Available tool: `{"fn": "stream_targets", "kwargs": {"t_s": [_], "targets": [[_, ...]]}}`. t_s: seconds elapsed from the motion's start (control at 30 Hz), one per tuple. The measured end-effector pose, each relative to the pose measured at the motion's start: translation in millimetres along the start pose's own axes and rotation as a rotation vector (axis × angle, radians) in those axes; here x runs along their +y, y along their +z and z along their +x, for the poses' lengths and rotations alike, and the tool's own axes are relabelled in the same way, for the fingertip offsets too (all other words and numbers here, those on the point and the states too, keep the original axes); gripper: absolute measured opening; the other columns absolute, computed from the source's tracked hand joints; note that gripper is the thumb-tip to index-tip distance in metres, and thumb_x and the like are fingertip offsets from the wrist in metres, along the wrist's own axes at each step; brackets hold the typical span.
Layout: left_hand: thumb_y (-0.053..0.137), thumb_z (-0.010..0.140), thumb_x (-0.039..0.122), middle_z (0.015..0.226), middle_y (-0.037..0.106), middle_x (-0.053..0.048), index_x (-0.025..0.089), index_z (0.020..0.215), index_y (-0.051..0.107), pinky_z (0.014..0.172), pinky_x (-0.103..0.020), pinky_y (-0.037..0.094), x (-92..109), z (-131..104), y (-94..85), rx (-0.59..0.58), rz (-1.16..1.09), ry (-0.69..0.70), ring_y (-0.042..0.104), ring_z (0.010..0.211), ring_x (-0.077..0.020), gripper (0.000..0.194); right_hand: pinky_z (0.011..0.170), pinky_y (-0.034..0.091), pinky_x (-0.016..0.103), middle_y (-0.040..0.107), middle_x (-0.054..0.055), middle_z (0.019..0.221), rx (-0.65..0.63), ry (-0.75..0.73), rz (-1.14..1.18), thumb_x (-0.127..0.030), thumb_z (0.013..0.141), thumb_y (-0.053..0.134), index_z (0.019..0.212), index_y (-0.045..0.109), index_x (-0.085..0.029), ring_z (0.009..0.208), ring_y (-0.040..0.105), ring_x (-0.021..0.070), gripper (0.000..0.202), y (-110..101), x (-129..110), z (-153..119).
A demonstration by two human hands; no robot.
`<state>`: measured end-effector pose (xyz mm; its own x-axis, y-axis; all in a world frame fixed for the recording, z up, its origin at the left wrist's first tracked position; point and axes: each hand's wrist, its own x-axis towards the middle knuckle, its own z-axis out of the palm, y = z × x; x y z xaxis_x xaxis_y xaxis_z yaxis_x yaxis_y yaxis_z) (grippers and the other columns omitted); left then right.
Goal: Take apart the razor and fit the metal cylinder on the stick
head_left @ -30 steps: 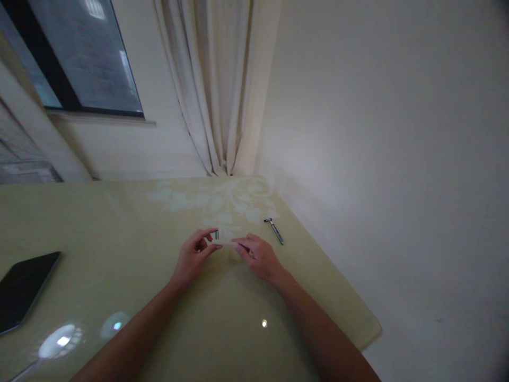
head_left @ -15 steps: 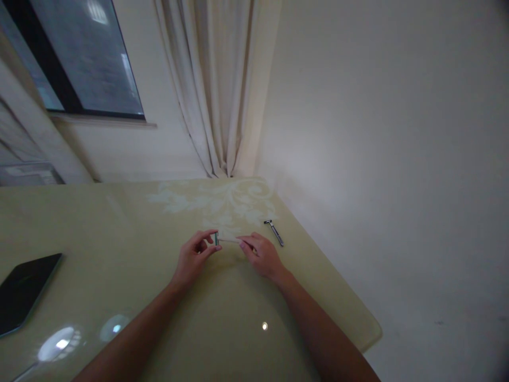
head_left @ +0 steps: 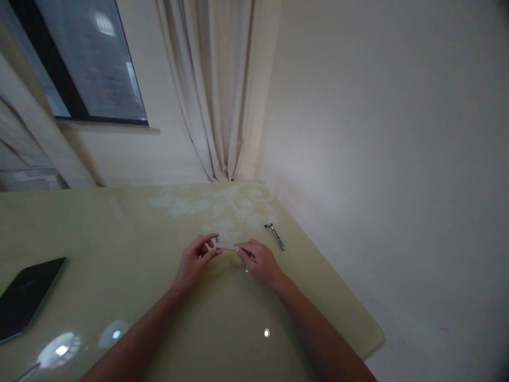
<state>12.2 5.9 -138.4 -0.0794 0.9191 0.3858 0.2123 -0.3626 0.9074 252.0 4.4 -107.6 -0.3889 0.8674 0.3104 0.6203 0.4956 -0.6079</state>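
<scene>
My left hand (head_left: 193, 260) is closed in a pinch. Between its thumb and fingertips stands a small flat teal-and-dark piece (head_left: 217, 240), too small to name surely. My right hand (head_left: 260, 261) grips one end of a slim whitish stick (head_left: 228, 247). The other end of that stick reaches to the small piece, overlapping its lower part; whether they touch I cannot tell. Both hands are over the glossy table. Just beyond my right hand lies a razor (head_left: 275, 236) with a dark handle, its head pointing away from me.
A black tablet-like slab (head_left: 29, 294) lies on the glossy yellow-green table (head_left: 119, 244) at the left. Walls and a curtain (head_left: 222, 106) border the table's far and right sides. Lamp reflections shine on the tabletop.
The whitish stick now lies across the lower part of the small piece and shows its broader side. The view has shifted slightly, and both hands keep their grips.
</scene>
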Motion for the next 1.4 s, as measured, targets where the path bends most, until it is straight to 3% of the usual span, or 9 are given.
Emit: {"fn": "stream_targets", "kwargs": {"t_s": [0.17,0.33,0.93,1.1,1.4], "targets": [[0.084,0.075,0.038,0.081,0.060,0.003,0.027,0.110,0.081,0.056,-0.023,0.041,0.2,-0.2,0.2,0.003,-0.009,-0.001,0.046,0.058,-0.0098,0.037,0.074,0.045,0.029,0.071,0.005,0.087,0.051,0.026,0.005,-0.035,0.106,0.055,0.114,0.082,-0.022,0.078,0.062,0.0178,0.031,-0.7,5.0,1.7],[0.085,0.075,0.037,0.081,0.060,0.003,0.027,0.110,0.081,0.056,-0.023,0.040,0.0,-0.7,0.3,0.003,-0.017,-0.001,0.046,0.058,-0.0095,0.036,0.071,0.043,0.028,0.068,0.004,0.084,-0.006,-0.002,0.022,-0.035,0.106,0.056,0.119,0.081,-0.025,0.077,0.061,0.0174,0.030,0.5,-2.8,-1.0],[0.085,0.076,0.035,0.082,0.060,0.004,0.028,0.112,0.081,0.057,-0.023,0.039,-0.7,-1.4,-1.4,-0.015,-0.018,0.014,0.046,0.058,-0.0091,0.037,0.074,0.042,0.027,0.067,0.004,0.085,-0.016,-0.023,-0.009,-0.036,0.108,0.055,0.119,0.081,-0.023,0.080,0.060,0.0173,0.031,-1.2,-2.1,-1.2],[0.084,0.076,0.035,0.081,0.060,0.004,0.028,0.111,0.081,0.056,-0.023,0.039,1.5,-1.4,-0.2,-0.019,-0.025,0.010,0.046,0.059,-0.0094,0.036,0.074,0.042,0.028,0.067,0.004,0.085,0.034,0.057,-0.040,-0.035,0.107,0.058,0.114,0.082,-0.021,0.078,0.059,0.0173,0.029,-3.3,0.6,0.3],[0.084,0.076,0.034,0.082,0.060,0.004,0.026,0.111,0.080,0.056,-0.023,0.038,2.8,-2.0,-0.8,-0.024,-0.020,0.003,0.045,0.058,-0.0090,0.036,0.072,0.042,0.028,0.064,0.004,0.083,0.047,0.022,0.018,-0.034,0.105,0.060,0.118,0.082,-0.020,0.078,0.059,0.0170,0.029,-2.2,2.4,0.1]]}}
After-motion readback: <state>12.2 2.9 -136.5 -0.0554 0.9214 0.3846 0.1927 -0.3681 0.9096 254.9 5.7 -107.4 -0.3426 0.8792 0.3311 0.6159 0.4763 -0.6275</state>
